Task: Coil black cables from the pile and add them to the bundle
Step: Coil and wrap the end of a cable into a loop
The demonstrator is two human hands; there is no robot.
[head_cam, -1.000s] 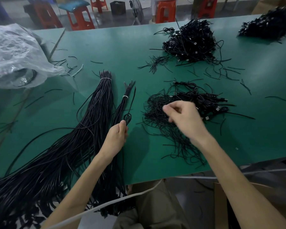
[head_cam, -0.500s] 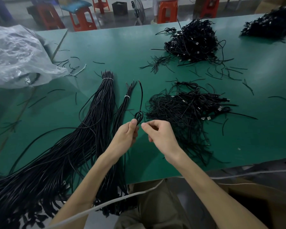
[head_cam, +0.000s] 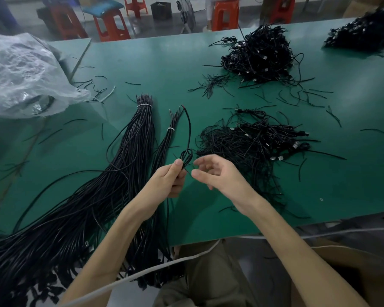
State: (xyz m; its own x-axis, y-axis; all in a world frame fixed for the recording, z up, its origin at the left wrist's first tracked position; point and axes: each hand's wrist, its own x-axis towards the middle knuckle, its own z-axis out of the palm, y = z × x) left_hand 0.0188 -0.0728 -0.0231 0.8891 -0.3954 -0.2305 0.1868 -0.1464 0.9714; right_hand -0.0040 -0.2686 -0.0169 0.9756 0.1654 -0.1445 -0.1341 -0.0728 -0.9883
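Head view: my left hand (head_cam: 169, 180) pinches a thin black cable (head_cam: 189, 134) between thumb and forefinger, just above the fingertips. The cable is folded into a small tight loop right at the pinch. From the loop one long tail rises away from my hand in a gentle curve and ends in a reddish tip. The rest of the cable drops below my palm toward the table edge. A short stub pokes out of my grip toward the right.

My right hand (head_cam: 217, 173) hangs just beside the left with its fingers loosely curled, thumb and forefinger apart, grasping nothing. Its thumb tip is close to that stub; I cannot tell if they touch.

Just beyond my left hand lies the small bundle (head_cam: 164, 147), straight cables bound by a white tie. Further left is the big bundle (head_cam: 140, 134), also tied white near its far end and fanning out toward me. Beyond my right hand sprawls the tangled pile (head_cam: 253, 142), with pale connectors showing among the black. Everything sits on the green table (head_cam: 164, 63).
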